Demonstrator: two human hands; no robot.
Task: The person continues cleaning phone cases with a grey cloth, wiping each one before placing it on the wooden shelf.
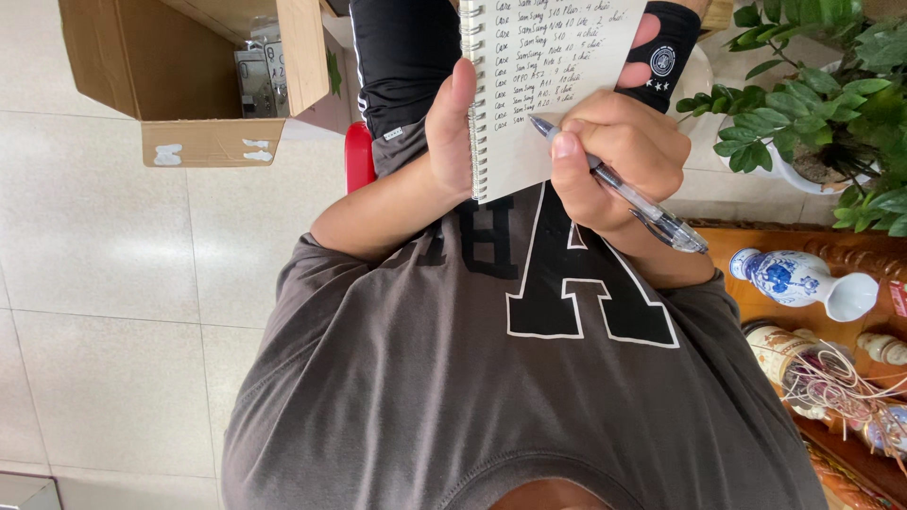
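Note:
I look down my grey printed shirt (453, 397) at a small spiral-bound notebook (553, 66) with handwritten lines. My left hand (452, 132) grips it along the wire binding, thumb on the page. My right hand (619, 151) is closed around a clear ballpoint pen (652, 212). The pen's tip rests on the lower part of the page. Behind the notebook are my legs in black clothing (402, 57) and a black sleeve with a round badge (663, 57).
An open cardboard box (189, 94) with small items inside stands on the pale tiled floor (104, 283) at upper left. Part of a red seat (358, 156) shows under me. At right are a potted green plant (812, 94), a blue-and-white vase (794, 279) and a wooden surface (732, 247) with ornaments.

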